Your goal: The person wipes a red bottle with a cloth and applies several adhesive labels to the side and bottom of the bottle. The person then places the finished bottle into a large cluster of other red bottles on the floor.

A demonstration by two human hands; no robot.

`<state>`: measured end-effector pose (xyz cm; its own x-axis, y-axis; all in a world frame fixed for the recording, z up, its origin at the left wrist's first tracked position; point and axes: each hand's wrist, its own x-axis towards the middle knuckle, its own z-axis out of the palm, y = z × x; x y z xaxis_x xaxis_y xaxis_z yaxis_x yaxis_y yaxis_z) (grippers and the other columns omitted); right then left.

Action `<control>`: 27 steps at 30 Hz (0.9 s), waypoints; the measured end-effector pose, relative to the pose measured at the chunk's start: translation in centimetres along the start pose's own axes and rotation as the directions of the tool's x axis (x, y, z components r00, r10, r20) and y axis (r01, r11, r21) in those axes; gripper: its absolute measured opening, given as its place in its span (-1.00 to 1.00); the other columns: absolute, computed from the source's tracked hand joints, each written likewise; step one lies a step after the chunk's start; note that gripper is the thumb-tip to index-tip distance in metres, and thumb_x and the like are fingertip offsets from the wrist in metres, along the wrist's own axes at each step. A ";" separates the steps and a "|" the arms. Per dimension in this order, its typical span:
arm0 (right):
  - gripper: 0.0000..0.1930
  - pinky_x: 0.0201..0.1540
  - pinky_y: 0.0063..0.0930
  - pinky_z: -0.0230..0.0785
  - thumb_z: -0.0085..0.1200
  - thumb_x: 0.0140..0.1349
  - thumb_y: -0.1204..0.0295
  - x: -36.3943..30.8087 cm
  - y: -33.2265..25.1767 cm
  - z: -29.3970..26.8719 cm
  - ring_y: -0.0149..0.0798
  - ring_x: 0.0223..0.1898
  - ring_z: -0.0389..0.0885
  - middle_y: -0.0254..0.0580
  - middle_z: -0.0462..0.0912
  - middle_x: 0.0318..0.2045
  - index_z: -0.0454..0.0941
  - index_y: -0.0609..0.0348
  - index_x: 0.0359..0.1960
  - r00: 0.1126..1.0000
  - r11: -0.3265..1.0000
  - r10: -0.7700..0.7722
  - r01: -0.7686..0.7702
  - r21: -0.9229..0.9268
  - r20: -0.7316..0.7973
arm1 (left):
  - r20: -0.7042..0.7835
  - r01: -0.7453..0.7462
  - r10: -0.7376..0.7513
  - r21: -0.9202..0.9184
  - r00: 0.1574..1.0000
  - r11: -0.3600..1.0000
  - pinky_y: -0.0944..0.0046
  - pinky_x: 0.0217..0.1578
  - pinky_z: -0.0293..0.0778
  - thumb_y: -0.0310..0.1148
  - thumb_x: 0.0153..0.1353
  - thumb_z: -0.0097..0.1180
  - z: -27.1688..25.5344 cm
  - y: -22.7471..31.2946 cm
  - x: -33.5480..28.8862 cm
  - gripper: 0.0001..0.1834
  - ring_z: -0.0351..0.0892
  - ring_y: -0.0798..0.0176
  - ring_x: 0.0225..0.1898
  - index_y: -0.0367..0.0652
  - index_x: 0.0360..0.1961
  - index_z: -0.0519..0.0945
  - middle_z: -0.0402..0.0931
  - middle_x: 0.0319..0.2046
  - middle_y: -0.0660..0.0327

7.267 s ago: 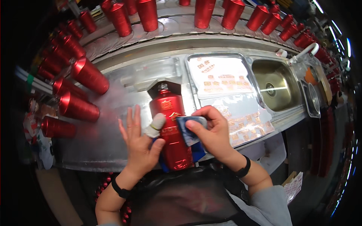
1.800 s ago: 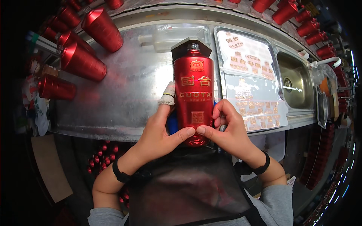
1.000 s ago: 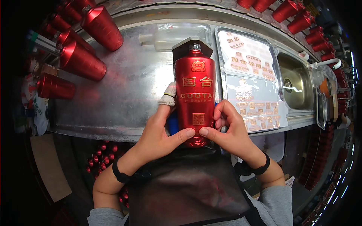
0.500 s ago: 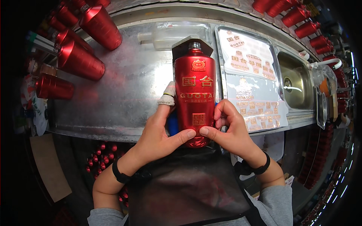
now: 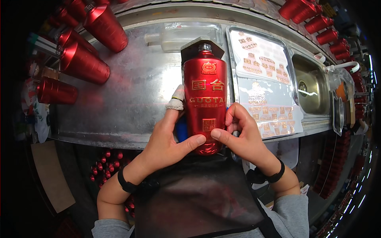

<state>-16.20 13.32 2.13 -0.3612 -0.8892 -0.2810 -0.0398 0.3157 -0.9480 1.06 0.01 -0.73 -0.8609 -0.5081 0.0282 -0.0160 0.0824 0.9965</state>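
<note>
A glossy red glass bottle (image 5: 206,85) with raised gold lettering and emblems lies in front of me, its clear-threaded neck pointing away. Behind the neck shows a dark angular plate (image 5: 189,52). My left hand (image 5: 166,139) grips the bottle's left side, thumb on the lower front; its index finger wears a white finger cover (image 5: 176,101). From the right, my right hand (image 5: 243,135) holds the lower body, with its thumb pressing beside the square gold seal (image 5: 209,125) and its fingers curled at the edge. Something blue (image 5: 181,130) shows partly under the bottle.
A tray (image 5: 235,85) with sheets of gold decals (image 5: 270,109) stands to the right, beside a sink (image 5: 311,85) with a white tap (image 5: 341,66). A clear glass bottle (image 5: 190,37) lies behind. Red bottles (image 5: 85,63) stand at left, others (image 5: 313,23) line the far right.
My right thumb has slid slightly up the bottle's front toward the square seal. The row of red bottles at the far right has shifted rightward. My left hand and the held bottle stay nearly still.
</note>
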 end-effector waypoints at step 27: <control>-0.63 -0.49 -0.68 0.16 0.33 0.16 0.36 0.3 0.3 0.8 -0.63 -0.51 0.23 -0.49 0.34 -0.53 0.27 0.10 -0.45 0.996 0.999 -0.028 0.027 -0.019 -0.082 | 0.013 0.072 -0.071 -0.066 0.997 0.995 0.10 0.39 0.02 -0.27 0.19 0.29 0.2 0.4 0.4 0.01 0.11 0.09 0.42 -0.39 0.46 -0.11 0.07 0.40 -0.06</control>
<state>-15.61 12.91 1.64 -0.4348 -0.8677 -0.2410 -0.0667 0.2979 -0.9522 0.60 -0.03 -0.30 -0.8640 -0.5016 -0.0439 -0.0444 -0.0108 0.9990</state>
